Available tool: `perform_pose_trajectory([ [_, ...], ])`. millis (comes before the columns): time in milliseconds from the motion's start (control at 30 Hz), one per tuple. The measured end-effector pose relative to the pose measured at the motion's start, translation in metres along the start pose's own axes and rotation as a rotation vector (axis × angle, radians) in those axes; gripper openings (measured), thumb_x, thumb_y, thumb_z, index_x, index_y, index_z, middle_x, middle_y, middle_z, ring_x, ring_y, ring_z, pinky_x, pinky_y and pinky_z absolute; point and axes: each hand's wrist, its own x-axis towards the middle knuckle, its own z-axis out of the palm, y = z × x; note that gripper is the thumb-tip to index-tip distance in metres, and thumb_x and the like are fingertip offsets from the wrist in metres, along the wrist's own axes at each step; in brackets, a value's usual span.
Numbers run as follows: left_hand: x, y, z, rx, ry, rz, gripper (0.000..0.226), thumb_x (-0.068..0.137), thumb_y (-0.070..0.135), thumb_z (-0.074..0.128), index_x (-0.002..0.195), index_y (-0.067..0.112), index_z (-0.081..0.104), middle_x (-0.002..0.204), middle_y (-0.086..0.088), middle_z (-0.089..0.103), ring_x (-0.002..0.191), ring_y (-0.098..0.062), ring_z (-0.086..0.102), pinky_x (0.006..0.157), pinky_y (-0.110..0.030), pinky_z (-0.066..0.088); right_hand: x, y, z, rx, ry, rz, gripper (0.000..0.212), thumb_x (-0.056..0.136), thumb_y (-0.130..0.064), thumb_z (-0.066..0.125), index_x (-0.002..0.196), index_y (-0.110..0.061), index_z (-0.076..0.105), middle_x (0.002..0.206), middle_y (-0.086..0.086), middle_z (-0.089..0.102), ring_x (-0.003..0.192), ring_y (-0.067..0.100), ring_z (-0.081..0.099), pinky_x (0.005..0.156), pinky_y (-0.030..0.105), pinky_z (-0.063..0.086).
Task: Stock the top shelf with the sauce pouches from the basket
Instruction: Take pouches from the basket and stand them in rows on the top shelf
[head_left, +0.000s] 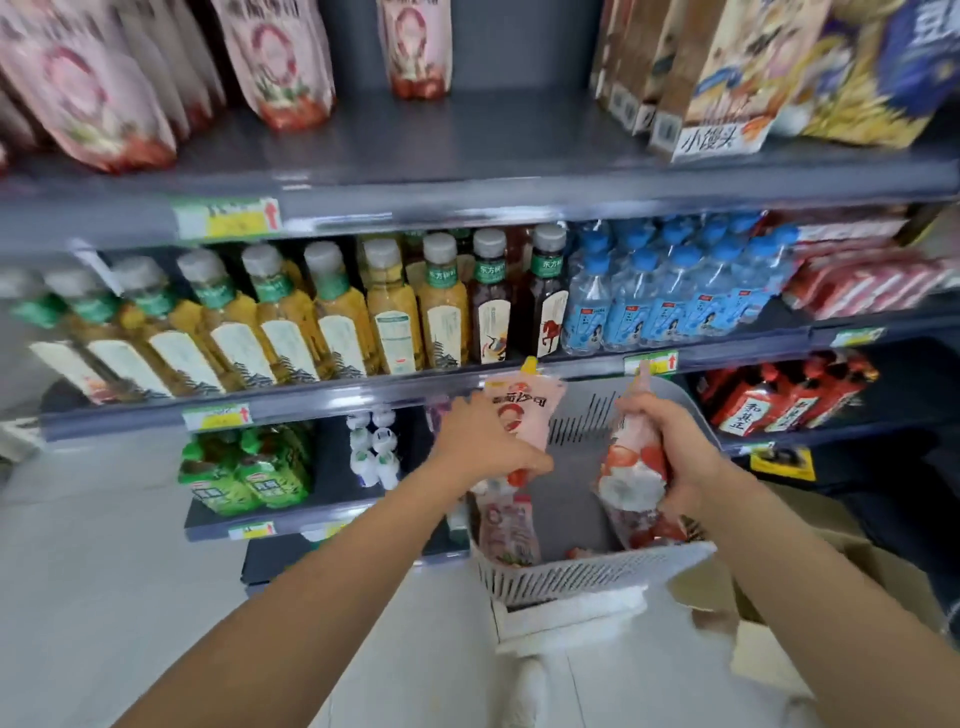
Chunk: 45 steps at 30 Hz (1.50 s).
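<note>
As left hand (483, 441) and right hand (675, 452) each clasp a sauce pouch (522, 410), fingers (631, 410) wrapped round, both near-upright, spouts up.

A shop: grey shelves (467, 150) with yellow price tags (227, 218) hold rows of bottled drinks (332, 317).

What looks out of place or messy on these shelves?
Nothing looks spilled or damaged. The one oddity: the top shelf has a bare gap in its middle, where a lone sauce pouch stands far back, apart from the pouch row at left.
</note>
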Motion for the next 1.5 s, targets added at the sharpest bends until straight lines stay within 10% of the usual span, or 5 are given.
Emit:
perform_pose_trajectory([
  [67, -0.028, 0.002, -0.030, 0.019, 0.149, 0.113, 0.115, 0.049, 0.055, 0.081, 0.142, 0.011, 0.030, 0.134, -0.009, 0.037, 0.126, -0.029, 0.037, 0.102, -0.040, 0.042, -0.017, -0.011, 0.018, -0.069, 0.029, -0.144, 0.017, 0.079, -0.018, 0.065, 0.089, -0.015, 0.051, 0.052, 0.003, 0.056, 0.041, 0.017, 0.054, 0.051, 0.028, 0.048],
  [167, -0.060, 0.007, -0.072, 0.038, 0.379, 0.267, 0.119, 0.054, 0.050, 0.082, 0.148, 0.013, 0.018, 0.139, -0.006, 0.032, 0.128, -0.025, 0.032, 0.105, -0.039, 0.036, -0.042, -0.034, 0.051, -0.190, 0.063, -0.369, 0.065, 0.078, -0.007, 0.068, 0.131, -0.029, 0.037, 0.091, 0.007, 0.063, 0.067, 0.023, 0.065, 0.057, 0.037, 0.055],
  [467, -0.063, 0.048, -0.181, -0.095, 0.792, 0.424, 0.131, 0.050, 0.047, 0.084, 0.151, 0.020, 0.005, 0.136, 0.000, 0.025, 0.126, -0.019, 0.032, 0.103, -0.037, 0.040, -0.061, -0.127, 0.146, -0.417, 0.353, -0.841, 0.122, 0.030, -0.052, 0.071, 0.139, -0.022, 0.027, 0.127, 0.009, 0.052, 0.114, 0.031, 0.053, 0.097, 0.050, 0.045],
  [867, 0.052, 0.054, -0.270, -0.246, 0.994, 0.111, 0.134, 0.047, 0.043, 0.087, 0.149, 0.019, 0.004, 0.136, -0.007, 0.024, 0.126, -0.027, 0.036, 0.101, -0.045, 0.043, 0.001, -0.212, 0.203, -0.642, 0.224, -1.087, 0.122, 0.057, -0.035, 0.081, 0.151, -0.025, 0.002, 0.149, 0.002, 0.029, 0.136, 0.026, 0.030, 0.106, 0.048, 0.035],
  [1500, 0.158, 0.014, -0.342, -0.315, 1.054, 0.144, 0.120, 0.043, 0.049, 0.093, 0.131, 0.010, 0.022, 0.129, -0.007, 0.031, 0.123, -0.026, 0.038, 0.102, -0.043, 0.040, 0.068, -0.210, 0.300, -0.817, 0.390, -1.179, 0.126, 0.061, -0.031, 0.083, 0.151, -0.022, -0.004, 0.149, 0.007, 0.021, 0.135, 0.026, 0.019, 0.110, 0.048, 0.030],
])
